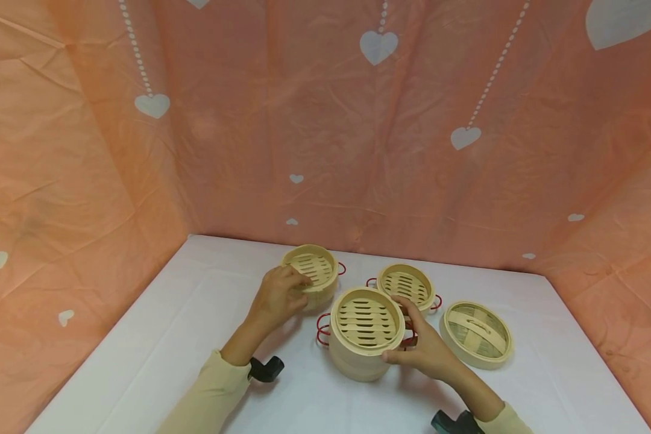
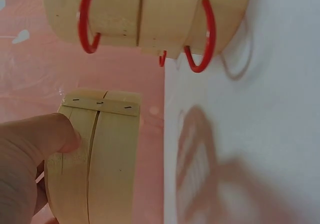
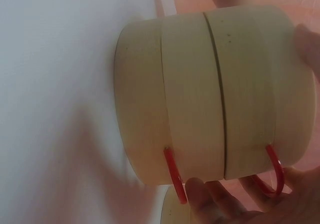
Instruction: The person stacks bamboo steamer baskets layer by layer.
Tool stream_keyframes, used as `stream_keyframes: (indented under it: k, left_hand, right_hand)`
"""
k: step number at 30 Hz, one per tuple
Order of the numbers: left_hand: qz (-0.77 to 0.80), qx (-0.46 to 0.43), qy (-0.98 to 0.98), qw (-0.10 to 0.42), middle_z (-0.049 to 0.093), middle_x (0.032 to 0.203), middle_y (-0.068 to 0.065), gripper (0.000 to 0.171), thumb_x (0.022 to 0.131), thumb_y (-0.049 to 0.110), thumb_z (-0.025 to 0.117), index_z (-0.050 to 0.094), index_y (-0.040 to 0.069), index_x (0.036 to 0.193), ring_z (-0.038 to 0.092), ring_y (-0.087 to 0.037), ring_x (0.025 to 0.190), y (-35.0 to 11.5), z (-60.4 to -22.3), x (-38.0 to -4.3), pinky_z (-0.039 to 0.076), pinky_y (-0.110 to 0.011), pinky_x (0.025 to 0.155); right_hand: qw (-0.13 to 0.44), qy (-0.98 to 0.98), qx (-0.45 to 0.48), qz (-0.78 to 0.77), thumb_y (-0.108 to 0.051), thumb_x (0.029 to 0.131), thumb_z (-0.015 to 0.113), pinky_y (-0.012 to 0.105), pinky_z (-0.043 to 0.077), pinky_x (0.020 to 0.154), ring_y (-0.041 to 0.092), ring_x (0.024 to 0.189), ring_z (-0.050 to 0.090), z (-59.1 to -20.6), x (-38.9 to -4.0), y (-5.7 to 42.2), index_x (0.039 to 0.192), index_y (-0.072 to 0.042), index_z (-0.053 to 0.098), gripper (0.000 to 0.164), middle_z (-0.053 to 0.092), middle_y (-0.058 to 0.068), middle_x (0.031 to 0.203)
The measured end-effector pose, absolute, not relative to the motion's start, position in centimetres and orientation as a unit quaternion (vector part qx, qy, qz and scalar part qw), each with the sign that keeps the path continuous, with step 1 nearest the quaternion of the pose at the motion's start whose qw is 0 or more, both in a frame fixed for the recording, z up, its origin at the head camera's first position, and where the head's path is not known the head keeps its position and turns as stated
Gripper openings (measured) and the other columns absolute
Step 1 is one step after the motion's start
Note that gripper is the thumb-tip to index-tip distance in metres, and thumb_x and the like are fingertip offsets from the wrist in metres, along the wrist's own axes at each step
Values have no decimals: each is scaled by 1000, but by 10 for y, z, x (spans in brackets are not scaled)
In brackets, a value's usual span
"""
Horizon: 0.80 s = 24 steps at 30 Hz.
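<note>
Seems we are stacking. Our left hand point(image 1: 281, 294) grips round basket point(image 1: 316, 271), up off table point(image 1: 304, 398), behind and left of two-basket pile point(image 1: 366, 325). Our right hand point(image 1: 426, 346) holds pile's side. Next move probably calls for keeping pile still, setting basket flat on top.

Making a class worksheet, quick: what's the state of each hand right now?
Left hand: holding the leftmost steamer basket.
Right hand: holding the stacked steamer baskets.
</note>
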<state>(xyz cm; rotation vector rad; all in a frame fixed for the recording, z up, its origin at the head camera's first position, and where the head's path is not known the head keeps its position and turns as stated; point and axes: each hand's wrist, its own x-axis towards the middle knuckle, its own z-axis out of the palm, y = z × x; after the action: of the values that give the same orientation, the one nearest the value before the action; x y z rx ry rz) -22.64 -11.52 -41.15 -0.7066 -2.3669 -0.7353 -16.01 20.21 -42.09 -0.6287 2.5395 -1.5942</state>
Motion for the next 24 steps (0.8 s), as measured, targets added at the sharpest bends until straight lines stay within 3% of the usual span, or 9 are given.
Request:
stream_keyframes:
  k: [24]
  left_hand:
    - [-294, -251, -869, 309, 63, 87, 0, 26, 66, 5, 73, 73, 14, 90, 57, -22, 85, -114, -378, -207, 43, -47, 91]
  right_hand:
    - [37, 827, -207, -522, -18, 69, 85, 34, 54, 73, 9, 103, 56, -419, -160, 202, 147, -16, 28, 97, 49, 19, 131]
